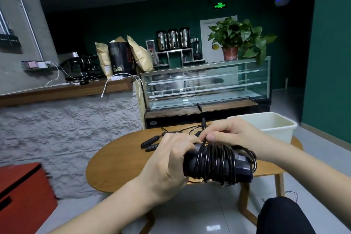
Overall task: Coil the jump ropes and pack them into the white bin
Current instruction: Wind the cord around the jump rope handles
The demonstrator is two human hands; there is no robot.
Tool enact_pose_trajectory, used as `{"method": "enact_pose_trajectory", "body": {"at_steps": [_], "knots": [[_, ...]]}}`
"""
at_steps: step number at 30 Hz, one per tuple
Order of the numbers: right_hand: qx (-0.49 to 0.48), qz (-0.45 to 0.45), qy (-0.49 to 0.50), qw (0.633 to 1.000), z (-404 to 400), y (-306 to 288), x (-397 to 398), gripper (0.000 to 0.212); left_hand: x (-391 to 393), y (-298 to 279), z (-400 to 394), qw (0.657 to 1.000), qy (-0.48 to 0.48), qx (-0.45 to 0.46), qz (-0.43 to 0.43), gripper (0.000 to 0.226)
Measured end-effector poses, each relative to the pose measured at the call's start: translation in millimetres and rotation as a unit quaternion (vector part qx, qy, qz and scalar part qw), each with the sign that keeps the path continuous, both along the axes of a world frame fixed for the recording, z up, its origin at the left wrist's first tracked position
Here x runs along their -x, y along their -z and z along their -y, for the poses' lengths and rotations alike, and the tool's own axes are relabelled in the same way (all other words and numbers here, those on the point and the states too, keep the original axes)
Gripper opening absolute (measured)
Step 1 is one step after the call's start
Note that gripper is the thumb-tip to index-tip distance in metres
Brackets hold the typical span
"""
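A: Where is the rope [214,163]?

B: In front of the bin [269,123], lying sideways. My left hand [169,159] is curled round its left end. My right hand [231,135] pinches the cord on top, and it's closer to the bin

This is a café or coffee bar. At eleven o'clock a steel espresso machine [80,66] stands on a long wooden counter [62,91] beside tall paper coffee-bean bags [140,57]. At twelve o'clock three shiny metal drink urns [173,39] sit on a steel rack, with a dark blender [197,50] next to them. Just below, a glass-fronted pastry display case [207,85] carries a leafy green plant in a red pot [237,40]. A lit green exit sign [220,5] glows on the dark green wall [133,23].
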State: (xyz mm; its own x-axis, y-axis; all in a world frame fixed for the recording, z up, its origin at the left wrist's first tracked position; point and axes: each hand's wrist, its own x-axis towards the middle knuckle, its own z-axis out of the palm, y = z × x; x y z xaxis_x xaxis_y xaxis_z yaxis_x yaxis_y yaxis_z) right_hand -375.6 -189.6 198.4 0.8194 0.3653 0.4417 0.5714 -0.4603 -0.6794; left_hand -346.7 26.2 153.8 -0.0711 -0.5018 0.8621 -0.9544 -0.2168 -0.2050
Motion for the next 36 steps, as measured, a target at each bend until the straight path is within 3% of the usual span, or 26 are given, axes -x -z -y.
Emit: {"method": "enact_pose_trajectory", "body": {"at_steps": [3, 6, 10, 15, 20, 24, 28, 30, 32, 36], "knots": [[-0.052, -0.021, -0.008, 0.998, -5.6, 15.5, 3.8, 0.020, -0.1, 4.3, 0.5, 0.999, 0.005, 0.027, -0.035, 0.045], [-0.018, -0.072, 0.047, 0.996, -21.5, 36.6, 13.2, 0.039, 0.3, 5.9, -1.5, 0.996, -0.018, 0.038, -0.083, 0.070], [0.047, -0.076, 0.063, 0.994, -46.8, 71.0, 25.5, 0.028, 1.4, 2.1, 5.2, 0.987, -0.102, 0.067, -0.108, 0.079], [0.132, -0.108, 0.051, 0.984, -71.7, 64.3, 55.5, 0.009, -11.8, 0.7, 10.7, 0.975, -0.191, 0.053, -0.101, 0.074], [0.186, -0.004, 0.122, 0.975, -66.2, 29.5, 77.7, 0.026, -20.0, 7.0, 2.8, 0.979, -0.197, -0.004, -0.047, 0.067], [0.255, 0.149, 0.169, 0.940, -49.7, 15.5, 73.7, 0.033, -23.6, 21.0, 1.1, 0.982, -0.183, -0.023, -0.042, 0.065], [0.260, 0.211, 0.178, 0.925, -25.3, -4.3, 48.6, 0.050, -21.3, 25.8, 1.7, 0.991, -0.124, -0.041, -0.007, 0.036], [0.228, 0.174, 0.153, 0.946, -11.1, -13.1, 31.1, 0.045, -18.3, 24.0, 3.0, 0.996, -0.079, -0.040, 0.005, 0.026], [0.165, 0.097, 0.104, 0.976, -0.2, -16.5, 13.6, 0.028, -14.7, 22.5, 4.5, 0.999, -0.033, -0.019, 0.000, 0.031], [0.093, -0.005, 0.019, 0.996, 3.5, 1.5, -1.8, 0.013, -6.7, 15.6, 7.5, 0.995, 0.014, 0.058, -0.080, 0.078]]}}
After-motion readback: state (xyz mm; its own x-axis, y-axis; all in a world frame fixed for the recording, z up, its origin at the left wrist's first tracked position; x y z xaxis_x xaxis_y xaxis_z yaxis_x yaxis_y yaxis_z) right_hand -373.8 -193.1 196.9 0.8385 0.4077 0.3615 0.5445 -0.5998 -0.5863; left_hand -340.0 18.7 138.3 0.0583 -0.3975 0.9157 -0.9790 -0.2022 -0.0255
